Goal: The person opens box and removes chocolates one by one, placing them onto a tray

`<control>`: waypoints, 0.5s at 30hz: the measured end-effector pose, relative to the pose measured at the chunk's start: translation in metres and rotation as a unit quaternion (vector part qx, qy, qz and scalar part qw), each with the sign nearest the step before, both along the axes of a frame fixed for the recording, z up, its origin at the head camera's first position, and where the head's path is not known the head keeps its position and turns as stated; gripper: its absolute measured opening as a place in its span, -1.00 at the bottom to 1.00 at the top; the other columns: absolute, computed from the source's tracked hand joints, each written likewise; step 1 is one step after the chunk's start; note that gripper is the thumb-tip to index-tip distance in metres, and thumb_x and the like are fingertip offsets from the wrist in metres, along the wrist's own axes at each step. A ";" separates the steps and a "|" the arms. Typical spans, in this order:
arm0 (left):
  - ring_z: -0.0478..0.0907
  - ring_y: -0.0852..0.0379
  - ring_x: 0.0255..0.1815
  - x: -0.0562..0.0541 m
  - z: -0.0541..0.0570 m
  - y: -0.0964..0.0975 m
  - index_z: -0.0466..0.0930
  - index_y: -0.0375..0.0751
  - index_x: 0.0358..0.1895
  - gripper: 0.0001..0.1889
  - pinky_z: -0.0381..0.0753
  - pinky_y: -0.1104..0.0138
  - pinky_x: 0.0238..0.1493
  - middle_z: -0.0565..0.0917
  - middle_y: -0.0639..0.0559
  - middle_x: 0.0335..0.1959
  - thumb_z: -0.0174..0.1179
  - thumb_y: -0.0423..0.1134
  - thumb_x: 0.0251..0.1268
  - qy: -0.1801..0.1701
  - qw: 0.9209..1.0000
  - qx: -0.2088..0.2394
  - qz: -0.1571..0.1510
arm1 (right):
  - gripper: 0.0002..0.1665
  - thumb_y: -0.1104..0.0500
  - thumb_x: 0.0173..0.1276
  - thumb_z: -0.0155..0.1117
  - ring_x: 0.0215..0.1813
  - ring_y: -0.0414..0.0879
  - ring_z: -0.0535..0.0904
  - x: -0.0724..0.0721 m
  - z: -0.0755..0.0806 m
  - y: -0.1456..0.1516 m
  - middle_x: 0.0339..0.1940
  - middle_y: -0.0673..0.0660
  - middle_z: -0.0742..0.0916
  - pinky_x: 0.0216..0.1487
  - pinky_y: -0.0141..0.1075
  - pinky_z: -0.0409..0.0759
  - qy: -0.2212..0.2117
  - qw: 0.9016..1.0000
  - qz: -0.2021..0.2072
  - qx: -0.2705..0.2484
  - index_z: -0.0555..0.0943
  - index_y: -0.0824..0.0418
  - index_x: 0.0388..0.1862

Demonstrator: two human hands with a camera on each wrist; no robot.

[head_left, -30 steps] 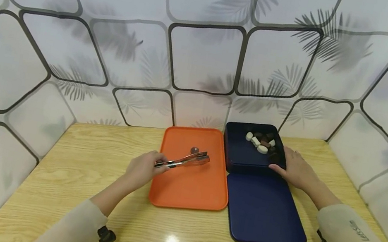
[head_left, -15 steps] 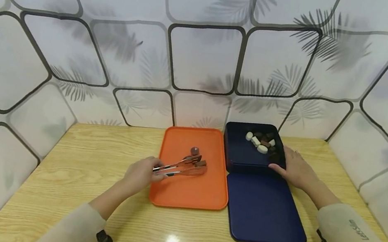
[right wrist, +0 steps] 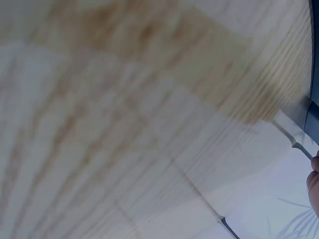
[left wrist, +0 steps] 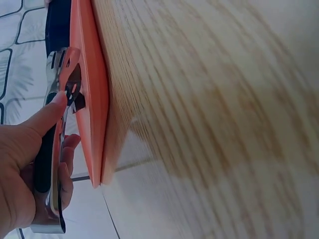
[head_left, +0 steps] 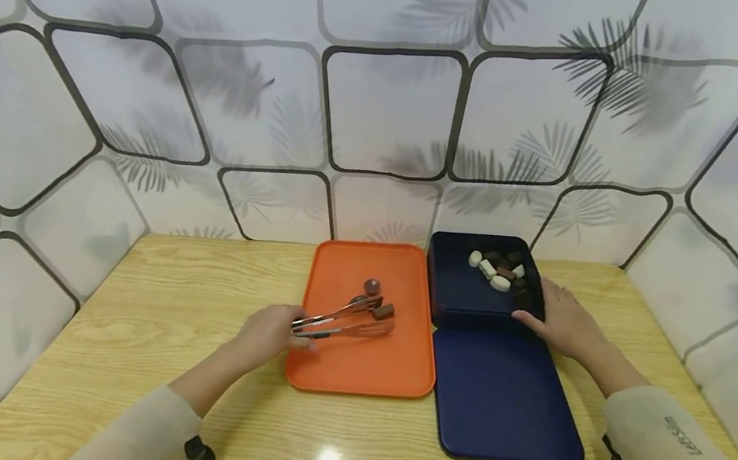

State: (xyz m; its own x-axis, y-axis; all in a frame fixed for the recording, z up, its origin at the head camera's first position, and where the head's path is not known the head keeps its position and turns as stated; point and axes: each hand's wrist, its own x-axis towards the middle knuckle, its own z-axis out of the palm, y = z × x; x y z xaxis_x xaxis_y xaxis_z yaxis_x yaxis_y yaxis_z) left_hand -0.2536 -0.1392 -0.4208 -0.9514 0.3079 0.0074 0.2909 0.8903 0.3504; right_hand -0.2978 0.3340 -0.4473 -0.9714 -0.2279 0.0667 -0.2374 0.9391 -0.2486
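Three or so brown pieces (head_left: 384,312) on orange tray (head_left: 391,368); only one showed clearly second ago. Left hand (head_left: 267,338) grips tongs (left wrist: 45,159), arms now spread: release seems done. Right hand (head_left: 563,319) holds dark-blue box (head_left: 453,286), pale pieces (head_left: 500,284) inside.

Orange tray (head_left: 377,366) offers near-side room; blue box (head_left: 470,322) blocks far right
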 end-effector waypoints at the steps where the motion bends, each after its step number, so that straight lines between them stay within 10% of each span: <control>1: 0.41 0.19 -0.56 0.000 0.000 0.000 0.63 -0.12 -0.32 -0.63 0.36 0.32 -0.56 0.52 0.16 -0.57 0.47 0.02 -0.13 0.005 1.000 -0.013 0.003 | 0.14 -0.34 0.35 0.01 0.35 0.54 0.06 -0.001 -0.001 0.001 0.38 0.58 0.18 0.32 0.25 0.07 0.000 1.000 0.000 -0.001 -0.03 0.58 0.42; 8: 0.46 0.16 -0.58 0.001 0.002 0.000 0.67 0.02 -0.24 -0.60 0.34 0.27 -0.67 0.55 0.14 -0.53 0.41 0.17 -0.11 0.071 0.993 -0.099 0.005 | 0.13 -0.33 0.35 0.02 0.37 0.49 0.07 -0.003 -0.005 0.002 0.38 0.56 0.19 0.35 0.22 0.02 0.001 1.000 0.005 -0.014 -0.03 0.56 0.42; 15: 0.45 0.18 -0.48 -0.003 0.011 -0.007 0.64 -0.05 -0.20 -0.70 0.35 0.29 -0.54 0.59 0.16 -0.46 0.44 -0.10 -0.04 -0.031 0.999 -0.019 0.001 | 0.13 -0.33 0.35 0.03 0.36 0.50 0.08 -0.004 -0.007 0.004 0.38 0.56 0.19 0.34 0.23 0.05 0.009 1.000 0.004 -0.013 -0.03 0.56 0.42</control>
State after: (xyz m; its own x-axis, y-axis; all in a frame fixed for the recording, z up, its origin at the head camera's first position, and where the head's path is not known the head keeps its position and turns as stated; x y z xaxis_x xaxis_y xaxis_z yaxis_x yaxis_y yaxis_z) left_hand -0.2569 -0.1459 -0.4097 -0.9500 0.3057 -0.0631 0.2686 0.9036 0.3336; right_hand -0.3017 0.3382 -0.4542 -0.9680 -0.2342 0.0899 -0.2500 0.9304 -0.2681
